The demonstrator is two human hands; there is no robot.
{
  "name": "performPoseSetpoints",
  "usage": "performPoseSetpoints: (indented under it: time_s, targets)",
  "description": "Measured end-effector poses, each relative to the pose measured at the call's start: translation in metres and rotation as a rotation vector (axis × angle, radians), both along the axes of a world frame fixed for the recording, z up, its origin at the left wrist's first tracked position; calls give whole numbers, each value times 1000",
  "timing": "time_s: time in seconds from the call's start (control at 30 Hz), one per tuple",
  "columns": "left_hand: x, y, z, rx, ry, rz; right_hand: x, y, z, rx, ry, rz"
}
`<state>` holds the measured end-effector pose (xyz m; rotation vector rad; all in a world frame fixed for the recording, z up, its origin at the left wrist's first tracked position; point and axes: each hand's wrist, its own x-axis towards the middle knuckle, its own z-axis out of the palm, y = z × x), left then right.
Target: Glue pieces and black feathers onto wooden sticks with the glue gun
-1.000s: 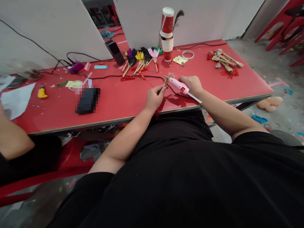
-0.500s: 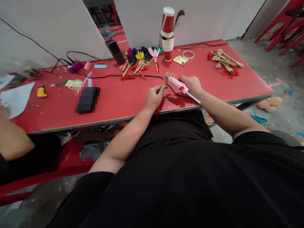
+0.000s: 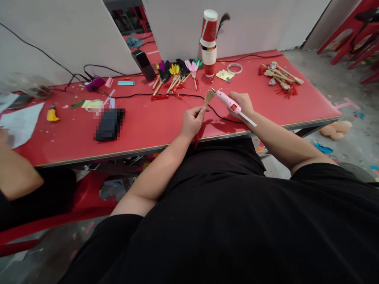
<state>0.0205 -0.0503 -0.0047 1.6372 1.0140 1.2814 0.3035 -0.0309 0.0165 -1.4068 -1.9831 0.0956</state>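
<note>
Between the fingertips of my left hand (image 3: 193, 119) is a wooden stick with a tan, wrapped head (image 3: 209, 97); a red tassel (image 3: 196, 141) hangs below that hand. My right hand (image 3: 241, 103) is closed round a pink glue gun (image 3: 227, 101). The gun's metal nozzle points left, close to the stick's head; whether they touch I cannot tell. A white glue stick (image 3: 248, 120) pokes out of the gun's rear. Past my hands lie several sticks topped with feathers, among them a pink feather flower (image 3: 192, 68).
Stacked red paper cups (image 3: 209, 43) stand near the wall beside a tape roll (image 3: 235, 68). More tasselled sticks (image 3: 280, 75) lie at the right. A black pouch-like object (image 3: 109, 124), yellow cutter (image 3: 52, 113) and cable occupy the left. Another person's arm (image 3: 19, 171) rests at the far left.
My right hand has drawn the glue gun slightly right, so its nozzle sits off the top of the stick's head. My left hand holds its place.
</note>
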Motion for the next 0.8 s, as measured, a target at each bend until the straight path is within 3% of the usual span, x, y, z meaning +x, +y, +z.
performPoseSetpoints:
  time_s: [0.2,0.47,0.8]
  targets:
    - [0,1,0,-22,-20,8,-1,-5,1,-30,56,98]
    - [0,2,-3,-28,-1,-25,-4,-10,9,-123,-87,11]
    - [-2,-2,1,53,96,-20,1,-9,10,-120,-16,35]
